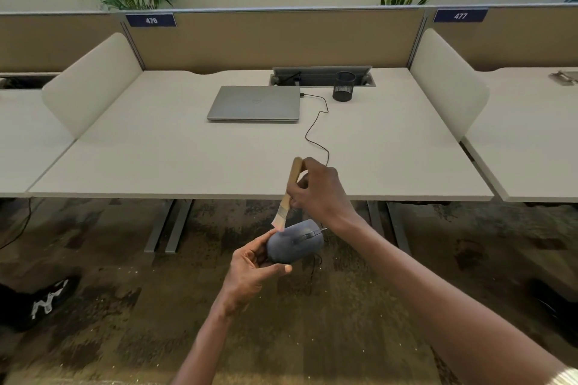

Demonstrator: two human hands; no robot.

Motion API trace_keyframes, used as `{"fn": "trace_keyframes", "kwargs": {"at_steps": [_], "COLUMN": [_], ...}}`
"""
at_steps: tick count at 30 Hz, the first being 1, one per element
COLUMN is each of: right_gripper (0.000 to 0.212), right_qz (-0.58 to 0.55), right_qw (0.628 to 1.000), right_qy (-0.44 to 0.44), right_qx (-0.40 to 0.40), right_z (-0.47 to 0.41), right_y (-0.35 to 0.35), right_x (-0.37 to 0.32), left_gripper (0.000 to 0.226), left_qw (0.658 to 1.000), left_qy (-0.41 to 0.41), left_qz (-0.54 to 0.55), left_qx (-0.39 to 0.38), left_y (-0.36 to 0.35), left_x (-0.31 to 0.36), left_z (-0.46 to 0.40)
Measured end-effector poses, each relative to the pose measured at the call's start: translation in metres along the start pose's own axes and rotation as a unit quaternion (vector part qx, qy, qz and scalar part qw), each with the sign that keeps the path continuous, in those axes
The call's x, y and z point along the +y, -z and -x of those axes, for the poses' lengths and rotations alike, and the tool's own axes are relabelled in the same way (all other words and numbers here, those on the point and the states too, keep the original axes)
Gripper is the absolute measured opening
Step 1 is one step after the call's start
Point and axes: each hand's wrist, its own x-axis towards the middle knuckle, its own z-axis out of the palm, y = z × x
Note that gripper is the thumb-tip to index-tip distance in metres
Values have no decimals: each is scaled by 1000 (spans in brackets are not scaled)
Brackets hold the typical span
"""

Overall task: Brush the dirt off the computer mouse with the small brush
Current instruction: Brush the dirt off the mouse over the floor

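Note:
A dark grey wired computer mouse (pixel 294 241) is held in the air in front of the desk's front edge, over the carpet. My left hand (pixel 250 272) grips it from below and from the left. My right hand (pixel 319 194) holds a small brush (pixel 289 194) with a pale wooden handle, tilted with its bristles down. The bristle tips touch the mouse's upper left surface. The mouse's black cable (pixel 316 125) runs up across the desk to the laptop.
On the white desk (pixel 156 159) lie a shut grey laptop (pixel 255 103) and a black mesh pen cup (pixel 344 86) beside an open cable tray. White side dividers flank the desk. A dark shoe (pixel 40 303) rests on the carpet at lower left.

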Motion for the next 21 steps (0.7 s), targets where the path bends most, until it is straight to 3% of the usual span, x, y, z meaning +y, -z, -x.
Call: {"fn": "trace_keyframes", "kwargs": {"at_steps": [8, 14, 21], "right_gripper": [18, 10, 16], "right_qz": [87, 208, 46], "right_qw": [991, 976, 998], "right_qy": [-102, -55, -36], "right_qx": [7, 42, 30], "right_z": [-12, -11, -7], "right_y": [12, 28, 24], "right_x": [12, 15, -3], "left_gripper": [83, 76, 85], "left_qw": [1000, 1000, 1000], "left_qy": [-5, -1, 2], "left_qz": [7, 16, 25], "left_qx": [-4, 1, -5], "left_y": [6, 5, 6], "left_x": [-7, -10, -5], "left_z": [-1, -3, -6]}}
